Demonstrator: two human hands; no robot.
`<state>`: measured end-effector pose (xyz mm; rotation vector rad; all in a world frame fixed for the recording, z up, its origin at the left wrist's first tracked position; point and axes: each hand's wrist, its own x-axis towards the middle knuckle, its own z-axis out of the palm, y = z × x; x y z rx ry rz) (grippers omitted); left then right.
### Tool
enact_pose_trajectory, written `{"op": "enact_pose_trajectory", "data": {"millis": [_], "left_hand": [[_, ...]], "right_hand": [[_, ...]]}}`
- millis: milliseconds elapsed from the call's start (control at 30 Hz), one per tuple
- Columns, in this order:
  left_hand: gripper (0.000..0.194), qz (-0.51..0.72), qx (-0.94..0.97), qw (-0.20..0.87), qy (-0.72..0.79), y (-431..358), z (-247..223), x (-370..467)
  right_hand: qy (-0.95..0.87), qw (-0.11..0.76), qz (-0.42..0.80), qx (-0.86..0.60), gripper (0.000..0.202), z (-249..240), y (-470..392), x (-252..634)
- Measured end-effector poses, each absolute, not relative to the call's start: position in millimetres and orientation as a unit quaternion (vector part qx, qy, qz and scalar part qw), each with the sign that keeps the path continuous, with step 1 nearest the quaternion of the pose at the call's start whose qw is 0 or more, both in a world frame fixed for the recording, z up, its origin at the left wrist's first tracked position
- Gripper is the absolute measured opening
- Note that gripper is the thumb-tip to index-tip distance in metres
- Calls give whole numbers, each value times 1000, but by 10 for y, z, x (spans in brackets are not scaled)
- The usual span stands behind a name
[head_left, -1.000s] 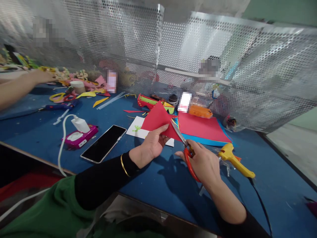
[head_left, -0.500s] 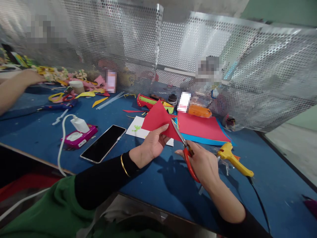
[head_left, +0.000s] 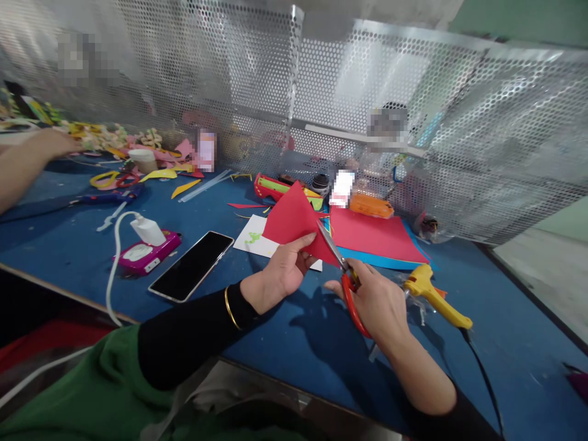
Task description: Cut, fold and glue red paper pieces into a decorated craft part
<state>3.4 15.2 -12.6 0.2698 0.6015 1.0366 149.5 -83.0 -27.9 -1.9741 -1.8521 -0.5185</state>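
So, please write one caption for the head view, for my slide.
Left hand holds red paper, right hand holds red-handled scissors at the paper's edge.

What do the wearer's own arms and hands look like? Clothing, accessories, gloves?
Both hands are bare, no gloves. Left hand: black sleeve down to the wrist, thin gold-coloured bangle around it near the cuff, green garment over the upper arm. Right hand: bare wrist, dark sleeve ending higher up the forearm. No markings visible.
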Motion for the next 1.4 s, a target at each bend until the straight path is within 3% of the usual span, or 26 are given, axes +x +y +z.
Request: {"op": "enact_pose_trajectory", "data": {"millis": [267, 533, 1033, 1133, 1267, 1400], "left_hand": [[17, 475, 151, 828, 258, 125, -169, 46], [30, 478, 147, 825, 264, 131, -142, 50], [15, 472, 143, 830, 262, 132, -108, 19], [16, 473, 147, 826, 269, 139, -108, 16], [18, 477, 166, 814, 287, 117, -105, 21], [18, 478, 216, 795, 304, 70, -141, 33]], "right_hand": [[-656, 192, -157, -713, 49, -261, -832, 1508], [-663, 223, -144, -700, 56, -258, -846, 1495], [-630, 253, -94, -729, 58, -266, -831, 1570], [-606, 302, -19, -735, 57, -265, -806, 1596], [-559, 459, 157, -672, 56, -245, -760, 1590], [-488, 559, 219, -633, 52, -197, -742, 1550]]}}
